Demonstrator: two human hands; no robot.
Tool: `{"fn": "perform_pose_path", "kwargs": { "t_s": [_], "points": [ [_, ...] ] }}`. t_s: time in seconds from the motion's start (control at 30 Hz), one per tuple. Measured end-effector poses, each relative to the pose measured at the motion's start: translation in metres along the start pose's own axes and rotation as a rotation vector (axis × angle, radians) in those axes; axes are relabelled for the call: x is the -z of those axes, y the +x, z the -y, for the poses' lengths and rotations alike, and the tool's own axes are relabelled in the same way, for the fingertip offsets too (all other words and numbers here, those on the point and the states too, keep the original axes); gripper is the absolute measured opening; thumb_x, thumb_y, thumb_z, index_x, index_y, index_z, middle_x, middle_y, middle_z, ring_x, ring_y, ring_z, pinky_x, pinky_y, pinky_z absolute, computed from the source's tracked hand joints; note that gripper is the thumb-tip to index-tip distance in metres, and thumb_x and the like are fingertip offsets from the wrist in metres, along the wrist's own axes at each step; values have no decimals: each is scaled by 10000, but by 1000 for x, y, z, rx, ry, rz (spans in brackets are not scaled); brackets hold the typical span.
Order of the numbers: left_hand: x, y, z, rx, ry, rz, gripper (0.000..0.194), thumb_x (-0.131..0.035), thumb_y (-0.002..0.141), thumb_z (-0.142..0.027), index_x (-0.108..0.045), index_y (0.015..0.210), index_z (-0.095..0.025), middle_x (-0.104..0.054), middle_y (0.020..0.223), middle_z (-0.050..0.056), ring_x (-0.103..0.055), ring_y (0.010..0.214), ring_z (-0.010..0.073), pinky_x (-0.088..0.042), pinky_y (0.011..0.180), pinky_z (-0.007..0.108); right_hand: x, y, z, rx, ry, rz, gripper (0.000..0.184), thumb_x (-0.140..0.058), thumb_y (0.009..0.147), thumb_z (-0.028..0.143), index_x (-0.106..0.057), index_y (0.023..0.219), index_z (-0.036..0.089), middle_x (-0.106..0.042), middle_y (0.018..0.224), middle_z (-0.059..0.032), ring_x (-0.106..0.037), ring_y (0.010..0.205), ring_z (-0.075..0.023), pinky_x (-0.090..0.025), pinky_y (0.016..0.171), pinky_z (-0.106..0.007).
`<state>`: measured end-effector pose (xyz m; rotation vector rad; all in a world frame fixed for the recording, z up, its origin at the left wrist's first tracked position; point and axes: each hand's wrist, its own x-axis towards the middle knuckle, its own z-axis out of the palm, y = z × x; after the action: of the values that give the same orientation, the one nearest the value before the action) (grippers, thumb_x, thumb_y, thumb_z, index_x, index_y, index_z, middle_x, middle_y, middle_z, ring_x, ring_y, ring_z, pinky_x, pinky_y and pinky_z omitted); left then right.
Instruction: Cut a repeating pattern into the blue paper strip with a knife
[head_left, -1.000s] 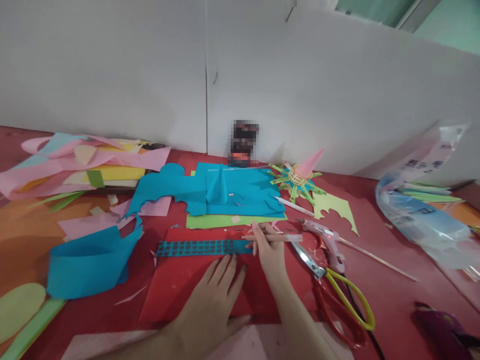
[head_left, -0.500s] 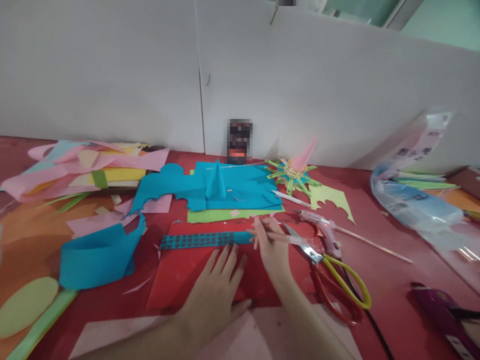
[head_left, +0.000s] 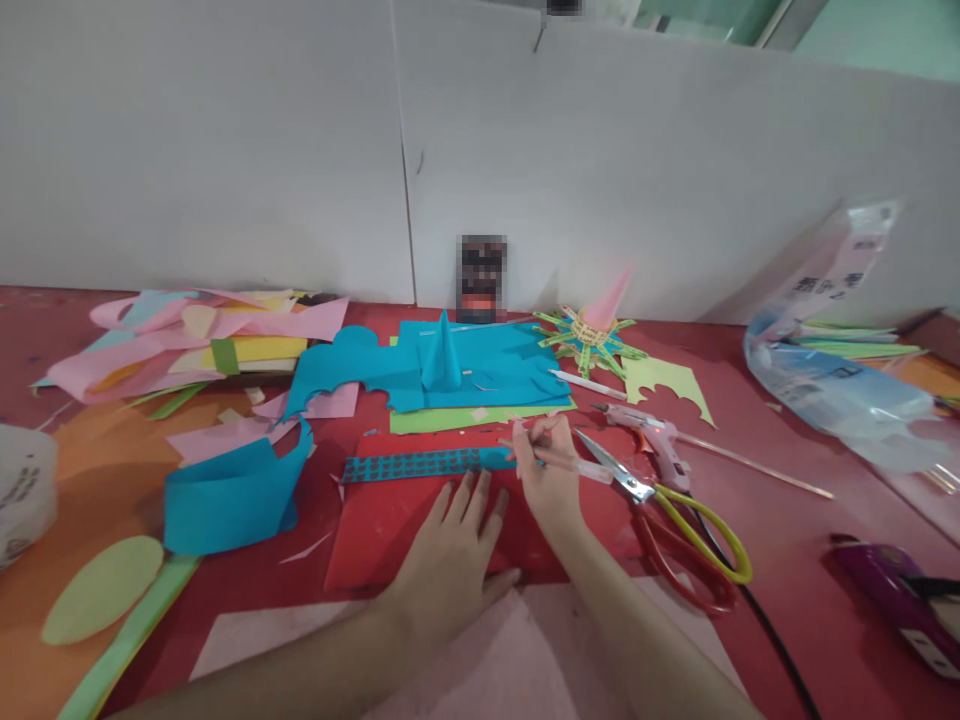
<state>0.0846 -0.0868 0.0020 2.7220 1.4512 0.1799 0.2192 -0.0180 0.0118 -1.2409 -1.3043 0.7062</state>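
A narrow blue paper strip (head_left: 412, 464) lies across a red sheet (head_left: 390, 530), with rows of small dark curved marks over most of its length. My left hand (head_left: 454, 540) rests flat on the red sheet, fingers spread, the fingertips at the strip's lower edge. Over the strip's unmarked right end, my right hand (head_left: 551, 480) grips a pen (head_left: 589, 467) with a see-through barrel. The pen's tip is partly hidden by my fingers. Close by on the right are scissors (head_left: 637, 487) with one yellow and one red handle.
A pink glue gun (head_left: 652, 440) lies behind the scissors, and a purple device (head_left: 892, 590) sits at right. Cut blue paper (head_left: 495, 360) and a pink-coned paper piece (head_left: 596, 325) are behind. A blue paper loop (head_left: 232, 495) stands left; a plastic bag (head_left: 840, 390) lies right.
The whole view has shifted somewhat, and a whitish object has come in at the left edge. My right hand has moved slightly with the pen; my left hand stays flat beside the strip.
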Motion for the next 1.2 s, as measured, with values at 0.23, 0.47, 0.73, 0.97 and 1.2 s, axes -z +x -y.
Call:
{"fn": "perform_pose_path", "kwargs": {
  "t_s": [0.23,0.47,0.73,0.97,1.2],
  "points": [
    [0,-1,0,-8,6,-15,669,-309,891,-579,-403,1359,-110,-367,1412,198,-345,1290,345,-285,1021,481,0,-1,2,30,-3,76,216,-502,867,368,-384,732,247,-462,499,59,-576,506,-151,-515,582,-278],
    [-1,-1,2,-11,3,-47,649,-352,878,-575,-443,1331,-119,-376,1410,191,-377,1267,341,-301,1009,476,1,-1,6,-20,12,84,248,-492,867,401,-447,688,235,-522,521,33,-602,532,-152,-512,582,-258],
    [-5,-3,1,-11,-10,-85,618,-357,884,-564,-443,1325,-139,-397,1397,186,-372,1271,331,-283,1022,472,2,7,-1,-176,89,22,293,-518,846,451,-534,687,206,-409,385,67,-598,499,-165,-499,509,-247],
    [-2,-4,5,-40,9,-61,602,-437,859,-530,-446,1323,-146,-427,1377,182,-406,1250,334,-316,1010,466,1,8,-8,-168,57,101,324,-498,853,480,-560,711,196,-481,462,41,-521,456,-134,-506,537,-262],
    [-6,-4,5,-47,11,-79,589,-405,872,-535,-455,1316,-151,-436,1372,176,-390,1265,329,-311,1017,461,0,9,-9,-180,50,105,336,-500,843,508,-561,728,198,-495,466,39,-537,469,-141,-519,550,-268]
  ]
}}
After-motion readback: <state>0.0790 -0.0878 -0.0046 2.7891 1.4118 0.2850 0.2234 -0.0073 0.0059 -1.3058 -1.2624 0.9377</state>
